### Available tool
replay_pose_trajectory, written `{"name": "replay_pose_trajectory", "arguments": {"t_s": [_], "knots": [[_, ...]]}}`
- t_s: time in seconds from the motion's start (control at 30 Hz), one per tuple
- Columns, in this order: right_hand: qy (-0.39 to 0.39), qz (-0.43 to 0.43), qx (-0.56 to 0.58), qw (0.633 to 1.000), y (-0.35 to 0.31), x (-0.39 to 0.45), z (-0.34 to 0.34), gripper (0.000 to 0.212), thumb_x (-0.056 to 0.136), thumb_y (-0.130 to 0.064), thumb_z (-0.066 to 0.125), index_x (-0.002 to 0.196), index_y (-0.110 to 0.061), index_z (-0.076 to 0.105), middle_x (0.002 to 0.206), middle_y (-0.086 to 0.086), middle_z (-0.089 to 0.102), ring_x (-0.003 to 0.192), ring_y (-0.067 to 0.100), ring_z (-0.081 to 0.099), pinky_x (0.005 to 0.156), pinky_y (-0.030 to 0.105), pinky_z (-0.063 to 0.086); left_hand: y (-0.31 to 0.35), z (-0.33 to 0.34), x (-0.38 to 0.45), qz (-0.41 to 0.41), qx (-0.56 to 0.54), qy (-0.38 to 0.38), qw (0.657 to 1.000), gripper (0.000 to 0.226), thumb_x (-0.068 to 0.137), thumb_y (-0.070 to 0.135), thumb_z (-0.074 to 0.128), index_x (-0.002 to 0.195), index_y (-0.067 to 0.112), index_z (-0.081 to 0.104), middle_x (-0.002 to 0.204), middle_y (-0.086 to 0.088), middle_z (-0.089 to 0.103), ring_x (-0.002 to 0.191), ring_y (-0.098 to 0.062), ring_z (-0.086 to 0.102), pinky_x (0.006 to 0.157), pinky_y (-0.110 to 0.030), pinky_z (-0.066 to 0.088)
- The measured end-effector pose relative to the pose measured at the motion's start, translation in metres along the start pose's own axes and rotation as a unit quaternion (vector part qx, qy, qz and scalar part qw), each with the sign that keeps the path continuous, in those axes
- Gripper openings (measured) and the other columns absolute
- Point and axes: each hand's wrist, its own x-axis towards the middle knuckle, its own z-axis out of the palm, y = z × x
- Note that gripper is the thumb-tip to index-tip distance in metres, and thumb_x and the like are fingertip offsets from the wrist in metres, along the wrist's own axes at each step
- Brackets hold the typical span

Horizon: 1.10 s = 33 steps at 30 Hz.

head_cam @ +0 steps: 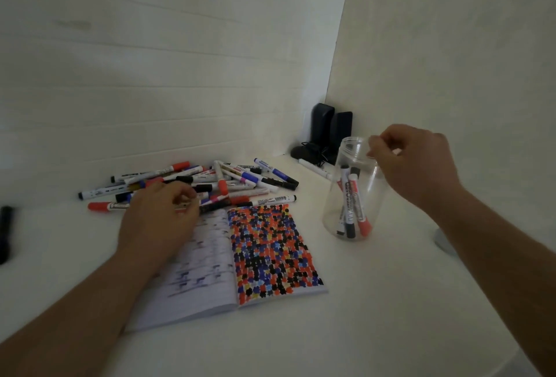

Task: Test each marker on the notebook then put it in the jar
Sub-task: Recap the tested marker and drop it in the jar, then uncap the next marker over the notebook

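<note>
An open notebook (270,244) lies on the white table, its right page packed with red, blue, black and yellow dots. Behind it sprawls a pile of markers (228,178). My left hand (156,220) rests over the notebook's upper left corner, and its curled fingers pinch a thin marker (185,205) at the pile's near edge. To the right stands a clear plastic jar (350,196) holding three markers (353,205). My right hand (415,163) hovers at the jar's mouth with fingertips bunched together beside the rim, and I see nothing in them.
Two dark speakers (331,133) and a black mouse with its cable (301,151) sit in the back corner. A white marker (314,168) lies behind the jar. A dark object (6,232) is at the left edge, a grey round thing (442,240) by my right forearm.
</note>
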Motion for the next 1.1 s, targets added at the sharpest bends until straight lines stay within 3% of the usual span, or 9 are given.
{"name": "replay_pose_trajectory", "arguments": {"t_s": [0.1,0.2,0.27,0.4,0.67,0.8,0.97,1.03,1.1], "knots": [[0.058,-0.081,0.095,0.990,-0.022,-0.014,0.004,0.029,0.099,-0.030,0.062,0.074,-0.018,0.067,0.066,-0.013,0.068,0.045,0.011,0.054,0.049,0.018,0.041,-0.004,0.006,-0.001,-0.016,-0.006,-0.040,0.999,0.021,0.082,0.038,0.075,0.101,0.033,0.069,0.098,0.005,0.061,0.095,-0.019,0.059,0.084,-0.037,0.051],[0.016,-0.126,0.153,0.980,-0.044,-0.034,0.024,0.030,0.099,-0.028,0.062,0.072,-0.015,0.068,0.061,-0.013,0.065,0.047,0.018,0.055,0.044,0.019,0.040,-0.001,0.008,-0.001,-0.007,-0.001,-0.069,0.998,0.030,0.079,0.052,0.077,0.102,0.036,0.064,0.097,0.009,0.062,0.089,-0.012,0.059,0.080,-0.035,0.053],[-0.033,-0.122,0.189,0.974,-0.052,-0.045,0.042,0.029,0.099,-0.028,0.062,0.072,-0.019,0.066,0.067,-0.018,0.065,0.045,0.020,0.053,0.043,0.024,0.041,-0.002,0.009,0.001,-0.006,0.007,-0.084,0.996,0.031,0.081,0.050,0.079,0.104,0.033,0.066,0.094,0.010,0.064,0.087,-0.011,0.060,0.078,-0.034,0.053],[-0.092,-0.098,0.221,0.966,-0.055,-0.067,0.084,0.027,0.098,-0.034,0.061,0.071,-0.032,0.061,0.065,-0.017,0.062,0.048,0.011,0.053,0.047,0.016,0.039,-0.003,0.012,0.003,0.002,0.034,-0.097,0.995,0.021,0.090,0.039,0.076,0.107,0.028,0.072,0.091,0.011,0.068,0.084,-0.010,0.060,0.078,-0.029,0.049],[-0.186,-0.056,0.252,0.948,-0.037,-0.087,0.111,0.029,0.096,-0.036,0.061,0.070,-0.024,0.063,0.067,-0.007,0.062,0.055,0.009,0.054,0.054,0.018,0.047,-0.010,0.019,0.010,0.020,0.089,-0.100,0.991,0.023,0.102,0.014,0.056,0.117,0.019,0.072,0.099,-0.010,0.073,0.086,-0.029,0.062,0.069,-0.034,0.042],[-0.210,-0.037,0.260,0.942,-0.032,-0.087,0.109,0.029,0.098,-0.030,0.064,0.069,-0.027,0.062,0.065,-0.009,0.062,0.055,0.006,0.054,0.056,0.018,0.047,-0.007,0.019,0.009,0.025,0.068,-0.072,0.995,0.022,0.106,0.021,0.048,0.118,0.021,0.067,0.100,-0.008,0.062,0.092,-0.027,0.056,0.070,-0.036,0.037],[-0.258,-0.034,0.261,0.930,-0.041,-0.089,0.109,0.010,0.099,-0.042,0.064,0.103,-0.040,0.072,0.073,-0.015,0.064,0.069,0.003,0.060,0.064,0.019,0.048,0.034,0.008,-0.013,0.153,-0.046,-0.078,0.984,0.015,0.105,0.026,0.048,0.110,0.025,0.062,0.099,0.009,0.053,0.087,-0.008,0.046,0.071,-0.020,0.035],[-0.262,-0.032,0.312,0.913,-0.047,-0.091,0.108,0.028,0.098,-0.044,0.063,0.126,-0.045,0.067,0.074,-0.009,0.064,0.065,0.003,0.057,0.062,0.020,0.050,0.047,0.006,-0.021,0.220,-0.069,-0.119,0.966,0.014,0.105,0.028,0.051,0.111,0.027,0.063,0.093,0.019,0.054,0.084,-0.002,0.051,0.068,-0.018,0.037],[-0.255,-0.033,0.387,0.885,-0.056,-0.092,0.107,0.026,0.101,-0.035,0.060,0.125,-0.039,0.068,0.075,-0.011,0.066,0.065,0.001,0.059,0.062,0.018,0.050,0.056,0.006,-0.027,0.275,-0.085,-0.166,0.943,0.009,0.101,0.038,0.054,0.105,0.036,0.061,0.086,0.025,0.055,0.079,0.000,0.055,0.067,-0.013,0.039]]}}
